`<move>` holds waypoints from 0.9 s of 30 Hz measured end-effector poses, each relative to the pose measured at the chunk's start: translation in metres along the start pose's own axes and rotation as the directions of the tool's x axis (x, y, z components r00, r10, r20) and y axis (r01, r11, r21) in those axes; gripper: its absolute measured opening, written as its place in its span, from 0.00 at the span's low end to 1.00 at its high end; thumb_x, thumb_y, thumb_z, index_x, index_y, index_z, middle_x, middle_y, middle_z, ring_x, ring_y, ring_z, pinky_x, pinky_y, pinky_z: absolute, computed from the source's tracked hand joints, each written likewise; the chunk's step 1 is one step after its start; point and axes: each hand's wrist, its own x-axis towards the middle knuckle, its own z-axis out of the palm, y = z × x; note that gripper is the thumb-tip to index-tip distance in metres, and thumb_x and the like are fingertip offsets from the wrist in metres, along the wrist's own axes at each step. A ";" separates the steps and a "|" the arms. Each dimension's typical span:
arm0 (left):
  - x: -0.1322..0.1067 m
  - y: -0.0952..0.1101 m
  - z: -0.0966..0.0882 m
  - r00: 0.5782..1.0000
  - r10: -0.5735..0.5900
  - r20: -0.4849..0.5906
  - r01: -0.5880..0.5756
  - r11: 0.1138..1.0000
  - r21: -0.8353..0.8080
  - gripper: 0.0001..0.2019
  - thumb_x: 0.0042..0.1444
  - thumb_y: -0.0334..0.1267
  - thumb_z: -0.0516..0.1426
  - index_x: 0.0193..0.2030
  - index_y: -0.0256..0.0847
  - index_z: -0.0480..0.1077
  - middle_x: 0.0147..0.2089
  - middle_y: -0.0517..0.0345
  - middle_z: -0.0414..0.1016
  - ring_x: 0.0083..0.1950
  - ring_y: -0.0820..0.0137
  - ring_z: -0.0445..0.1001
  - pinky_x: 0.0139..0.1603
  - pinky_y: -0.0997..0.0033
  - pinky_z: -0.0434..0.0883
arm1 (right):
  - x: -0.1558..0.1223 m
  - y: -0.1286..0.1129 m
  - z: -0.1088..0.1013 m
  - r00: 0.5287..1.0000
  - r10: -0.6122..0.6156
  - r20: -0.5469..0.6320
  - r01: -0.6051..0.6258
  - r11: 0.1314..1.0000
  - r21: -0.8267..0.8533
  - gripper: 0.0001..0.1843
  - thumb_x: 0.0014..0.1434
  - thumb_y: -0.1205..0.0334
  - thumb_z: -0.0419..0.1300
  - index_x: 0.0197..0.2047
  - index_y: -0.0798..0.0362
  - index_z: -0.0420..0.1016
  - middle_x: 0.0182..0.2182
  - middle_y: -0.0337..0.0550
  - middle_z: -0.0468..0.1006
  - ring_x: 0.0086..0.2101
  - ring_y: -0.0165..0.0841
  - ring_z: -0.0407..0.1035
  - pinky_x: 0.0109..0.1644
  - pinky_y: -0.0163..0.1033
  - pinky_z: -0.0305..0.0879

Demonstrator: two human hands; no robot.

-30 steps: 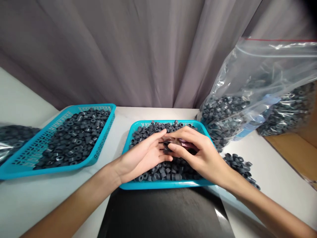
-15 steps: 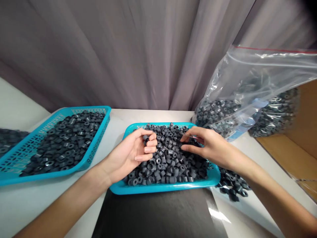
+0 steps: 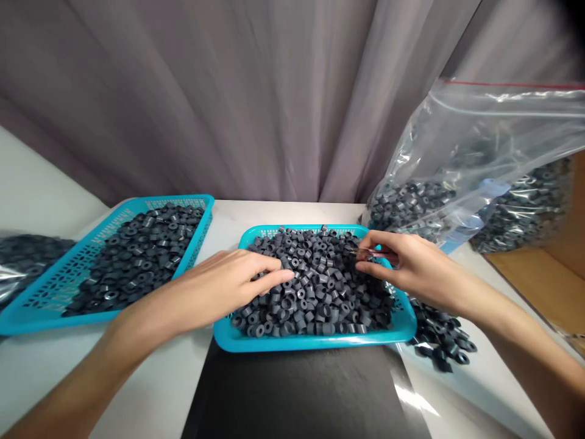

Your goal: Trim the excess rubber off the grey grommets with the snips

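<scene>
Palm down, my left hand reaches over the left part of a turquoise basket heaped with small dark grey plastic rings. Its thumb and index finger are stretched out and apart, at the surface of the heap; the other fingers are hidden beneath. At the basket's right side, my right hand is closed on a small pinkish-handled tool with a metal tip that points left. The fingers cover most of the tool, so its exact kind is unclear.
A second turquoise basket of dark rings stands left, near a bag of dark pieces. Loose dark pieces lie right. Behind them are a clear zip bag of rings and a cardboard box. A black mat lies in front.
My left hand has turned from palm up, fingers curled around a ring, to palm down over the heap. My right hand has drawn slightly right, showing more of the tool.
</scene>
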 end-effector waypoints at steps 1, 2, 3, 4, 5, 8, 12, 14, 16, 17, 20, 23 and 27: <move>-0.003 0.001 0.002 0.999 0.024 -0.026 -0.022 0.996 0.091 0.18 0.68 0.53 0.52 0.32 0.46 0.72 0.31 0.63 0.70 0.33 0.67 0.67 0.34 0.69 0.58 | -0.001 0.002 -0.001 1.000 -0.007 0.021 0.007 1.000 0.000 0.07 0.64 0.53 0.62 0.41 0.47 0.74 0.36 0.36 0.81 0.33 0.33 0.73 0.33 0.35 0.61; -0.005 0.002 0.006 0.997 0.060 -0.043 -0.052 0.984 0.168 0.18 0.68 0.54 0.52 0.33 0.47 0.73 0.33 0.63 0.72 0.35 0.66 0.70 0.36 0.68 0.59 | -0.003 0.003 -0.001 0.999 -0.019 0.044 0.019 1.000 0.009 0.08 0.63 0.53 0.63 0.43 0.46 0.74 0.38 0.36 0.81 0.35 0.33 0.74 0.34 0.35 0.63; -0.007 0.003 0.011 0.994 0.098 -0.050 -0.084 0.970 0.230 0.18 0.67 0.54 0.53 0.33 0.46 0.73 0.34 0.62 0.73 0.37 0.65 0.71 0.38 0.68 0.59 | -0.003 0.006 0.000 0.997 -0.035 0.066 0.034 0.999 0.022 0.09 0.63 0.53 0.63 0.44 0.46 0.73 0.40 0.36 0.81 0.36 0.33 0.74 0.36 0.35 0.64; -0.009 0.004 0.016 0.990 0.132 -0.051 -0.112 0.953 0.283 0.18 0.66 0.55 0.54 0.32 0.46 0.72 0.33 0.62 0.73 0.38 0.64 0.72 0.39 0.67 0.60 | -0.004 0.008 0.001 0.995 -0.050 0.087 0.047 0.998 0.032 0.10 0.63 0.53 0.63 0.46 0.45 0.73 0.42 0.37 0.81 0.38 0.34 0.75 0.38 0.36 0.65; -0.010 0.005 0.022 0.986 0.161 -0.050 -0.136 0.936 0.325 0.18 0.65 0.55 0.56 0.32 0.45 0.72 0.33 0.61 0.74 0.39 0.63 0.73 0.40 0.66 0.60 | -0.004 0.010 0.003 0.993 -0.059 0.105 0.056 0.998 0.034 0.12 0.63 0.52 0.63 0.48 0.44 0.73 0.43 0.37 0.81 0.40 0.35 0.75 0.40 0.36 0.66; -0.014 0.007 0.028 0.978 0.208 -0.033 -0.183 0.914 0.361 0.12 0.67 0.49 0.56 0.36 0.46 0.73 0.38 0.59 0.76 0.46 0.60 0.74 0.43 0.65 0.60 | -0.003 0.012 0.007 0.990 -0.056 0.133 0.056 0.998 0.003 0.12 0.65 0.51 0.62 0.49 0.43 0.75 0.43 0.38 0.81 0.41 0.37 0.76 0.43 0.39 0.67; -0.015 0.006 0.012 0.994 0.103 -0.027 -0.097 0.981 0.168 0.13 0.69 0.47 0.52 0.38 0.49 0.75 0.39 0.60 0.77 0.43 0.62 0.74 0.41 0.68 0.61 | -0.001 0.011 0.004 0.995 -0.042 0.089 0.044 0.999 -0.015 0.09 0.67 0.51 0.59 0.44 0.44 0.77 0.40 0.38 0.81 0.38 0.35 0.75 0.38 0.38 0.64; -0.009 0.005 0.003 0.999 0.033 -0.002 -0.033 0.999 -0.021 0.12 0.67 0.47 0.54 0.36 0.47 0.74 0.35 0.62 0.74 0.37 0.65 0.71 0.37 0.71 0.62 | -0.001 0.011 0.001 0.999 -0.036 0.038 0.036 0.999 0.000 0.09 0.66 0.52 0.59 0.45 0.44 0.76 0.40 0.38 0.81 0.35 0.34 0.74 0.36 0.37 0.63; -0.001 0.005 -0.001 1.000 0.002 0.019 0.004 0.960 -0.280 0.12 0.65 0.46 0.57 0.31 0.45 0.70 0.31 0.63 0.68 0.31 0.69 0.65 0.32 0.73 0.61 | 0.000 0.010 -0.002 0.999 -0.042 -0.021 0.042 0.998 0.037 0.09 0.67 0.52 0.59 0.45 0.45 0.75 0.40 0.38 0.81 0.35 0.33 0.73 0.36 0.36 0.63; 0.004 0.006 -0.001 1.000 -0.013 0.015 0.018 0.903 -0.430 0.13 0.64 0.44 0.57 0.29 0.43 0.67 0.29 0.63 0.63 0.29 0.71 0.61 0.29 0.74 0.60 | 0.000 0.010 -0.002 0.998 -0.049 -0.047 0.052 0.997 0.064 0.09 0.67 0.53 0.59 0.45 0.46 0.75 0.40 0.39 0.81 0.35 0.33 0.72 0.36 0.36 0.63; 0.018 0.009 0.008 0.995 -0.100 0.000 0.054 0.538 -0.841 0.15 0.63 0.38 0.58 0.26 0.41 0.61 0.26 0.66 0.53 0.24 0.76 0.49 0.21 0.78 0.52 | 0.000 0.000 -0.001 0.989 -0.082 -0.123 0.103 0.980 0.172 0.07 0.67 0.54 0.59 0.43 0.48 0.74 0.40 0.40 0.80 0.36 0.33 0.72 0.37 0.35 0.64; 0.023 0.015 0.022 0.989 -0.143 0.035 0.071 0.251 -0.965 0.14 0.63 0.31 0.56 0.25 0.39 0.61 0.26 0.65 0.55 0.24 0.78 0.49 0.19 0.81 0.48 | -0.002 -0.022 0.007 0.968 -0.159 -0.193 0.216 0.922 0.323 0.05 0.68 0.58 0.58 0.43 0.48 0.73 0.41 0.40 0.78 0.38 0.32 0.72 0.41 0.35 0.66; 0.022 0.021 0.043 0.987 -0.146 0.063 0.077 0.095 -0.992 0.12 0.62 0.31 0.55 0.26 0.36 0.67 0.28 0.61 0.63 0.25 0.78 0.57 0.19 0.84 0.54 | -0.004 -0.056 0.024 0.909 -0.335 -0.247 0.412 0.806 0.424 0.06 0.69 0.67 0.57 0.47 0.49 0.72 0.42 0.41 0.76 0.41 0.32 0.71 0.45 0.36 0.67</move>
